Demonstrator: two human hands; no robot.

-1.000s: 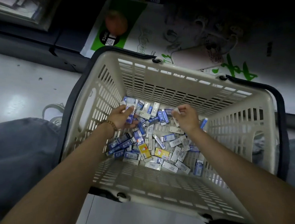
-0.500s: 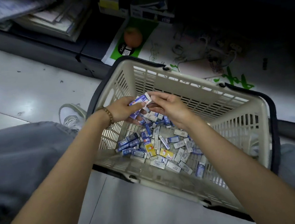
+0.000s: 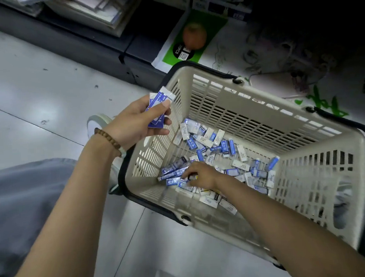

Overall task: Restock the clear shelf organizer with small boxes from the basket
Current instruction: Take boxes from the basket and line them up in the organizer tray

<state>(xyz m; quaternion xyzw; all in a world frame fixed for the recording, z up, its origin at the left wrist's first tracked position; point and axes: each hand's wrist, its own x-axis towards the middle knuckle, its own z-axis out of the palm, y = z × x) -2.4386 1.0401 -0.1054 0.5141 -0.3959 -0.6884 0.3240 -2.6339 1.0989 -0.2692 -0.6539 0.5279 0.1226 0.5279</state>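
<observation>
**Step in hand:** gathering stock from the basket (image 3: pixel 216 84). The clear shelf organizer is not in view.

**Basket:** cream slotted plastic with dark handles, standing on the pale floor (image 3: pixel 30 96) in front of me, its far side by a dark shelf base.

**Small boxes** (image 3: pixel 210 139): blue and white, in a loose heap across the basket bottom. Many are left, so by my reckoning most of the restocking is ahead.

**My left hand** (image 3: pixel 136 124): raised above the basket's left rim. The thumb presses on a stack of boxes (image 3: pixel 160 105) and the fingers curl beneath it. The stack is slightly fanned, its far ends poking past the thumb. There is a beaded bracelet (image 3: pixel 107 139) at the wrist.

**My right hand** (image 3: pixel 200 176): down inside the basket, forearm crossing the near wall, back of the hand up. The fingers curl onto the near-left part of the heap. Their tips are buried among the boxes, so I cannot tell whether one is actually pinched.

**Next move, as I judge it:**
- Close on a box or two and lift them clear of the heap.
- Add them to the left hand's stack, squaring the edges so the fan does not slip.

**Also present:** my grey trouser leg (image 3: pixel 16 197), and a white shoe (image 3: pixel 96 121) just beside the basket.
</observation>
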